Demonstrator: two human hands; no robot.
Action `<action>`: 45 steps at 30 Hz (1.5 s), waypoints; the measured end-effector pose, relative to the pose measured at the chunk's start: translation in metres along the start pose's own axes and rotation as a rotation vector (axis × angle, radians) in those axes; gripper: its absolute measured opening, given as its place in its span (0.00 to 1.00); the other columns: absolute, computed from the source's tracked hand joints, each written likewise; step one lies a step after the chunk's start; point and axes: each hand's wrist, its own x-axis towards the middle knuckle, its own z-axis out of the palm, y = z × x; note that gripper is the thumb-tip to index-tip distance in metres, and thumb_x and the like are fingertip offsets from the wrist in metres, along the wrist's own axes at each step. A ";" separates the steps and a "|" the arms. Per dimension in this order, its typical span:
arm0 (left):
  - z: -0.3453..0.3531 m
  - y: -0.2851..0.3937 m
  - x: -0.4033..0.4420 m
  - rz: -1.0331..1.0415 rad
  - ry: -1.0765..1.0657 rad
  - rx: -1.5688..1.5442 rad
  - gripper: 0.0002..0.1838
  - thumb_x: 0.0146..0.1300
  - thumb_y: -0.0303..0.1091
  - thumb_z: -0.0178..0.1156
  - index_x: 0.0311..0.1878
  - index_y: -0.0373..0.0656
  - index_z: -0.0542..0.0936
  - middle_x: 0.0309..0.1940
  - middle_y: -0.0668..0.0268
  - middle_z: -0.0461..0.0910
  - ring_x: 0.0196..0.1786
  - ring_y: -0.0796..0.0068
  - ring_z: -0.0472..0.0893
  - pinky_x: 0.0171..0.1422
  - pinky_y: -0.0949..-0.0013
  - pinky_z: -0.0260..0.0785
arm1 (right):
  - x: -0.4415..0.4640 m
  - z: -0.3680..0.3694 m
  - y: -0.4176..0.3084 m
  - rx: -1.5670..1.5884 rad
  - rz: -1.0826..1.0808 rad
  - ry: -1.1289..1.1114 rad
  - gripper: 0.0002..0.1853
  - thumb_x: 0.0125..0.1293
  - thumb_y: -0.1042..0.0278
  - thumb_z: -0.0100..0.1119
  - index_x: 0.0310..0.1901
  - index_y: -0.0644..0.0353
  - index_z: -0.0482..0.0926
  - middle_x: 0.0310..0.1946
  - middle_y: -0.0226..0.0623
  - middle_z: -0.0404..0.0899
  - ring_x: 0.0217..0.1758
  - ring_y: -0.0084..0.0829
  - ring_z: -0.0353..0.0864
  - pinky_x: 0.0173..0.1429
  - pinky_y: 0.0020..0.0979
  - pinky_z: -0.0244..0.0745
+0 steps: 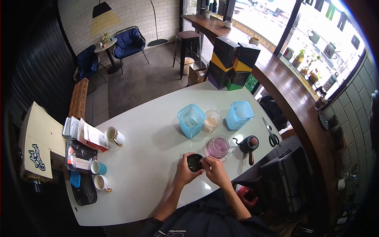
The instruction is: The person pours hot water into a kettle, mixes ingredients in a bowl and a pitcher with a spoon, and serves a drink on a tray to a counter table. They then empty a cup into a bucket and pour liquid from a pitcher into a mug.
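Observation:
A small dark round bowl [195,162] with dark green contents is near the front edge of the white table. My left hand [183,173] wraps round its left side and underside. At its right rim, my right hand [215,170] is closed in a pinch; whatever the fingers hold is too small or hidden to make out. Just beyond the hands stands a clear glass cup [218,147] of pinkish-purple liquid. Behind it are a clear cup [213,120] with beige contents and two blue translucent containers, one left [191,122] and one right [239,115].
Right of the glass cup sit a dark gooseneck kettle [248,144] and black scissors [272,136]. Several dark boxes [233,63] are stacked at the table's far end. Mugs [114,136], papers [89,134] and a black tray [85,193] line the left side.

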 end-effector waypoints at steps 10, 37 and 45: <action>-0.001 0.008 0.000 -0.063 -0.025 0.013 0.45 0.40 0.39 0.85 0.61 0.39 0.69 0.52 0.54 0.81 0.55 0.58 0.83 0.59 0.57 0.77 | 0.004 -0.001 0.003 0.047 0.010 0.085 0.07 0.67 0.76 0.61 0.43 0.67 0.85 0.34 0.48 0.83 0.35 0.46 0.85 0.42 0.39 0.77; -0.002 0.007 0.000 -0.059 -0.031 0.012 0.46 0.40 0.40 0.85 0.61 0.38 0.69 0.53 0.54 0.80 0.56 0.59 0.82 0.60 0.57 0.76 | 0.003 -0.009 0.000 -0.098 -0.063 0.110 0.06 0.67 0.78 0.59 0.41 0.68 0.84 0.31 0.47 0.81 0.28 0.43 0.82 0.34 0.37 0.75; 0.000 -0.002 -0.001 -0.006 0.000 0.020 0.46 0.41 0.46 0.84 0.61 0.41 0.70 0.49 0.53 0.82 0.52 0.53 0.84 0.57 0.55 0.77 | 0.000 -0.004 -0.002 0.010 -0.016 -0.027 0.08 0.66 0.78 0.60 0.44 0.69 0.84 0.31 0.46 0.81 0.34 0.41 0.84 0.40 0.34 0.76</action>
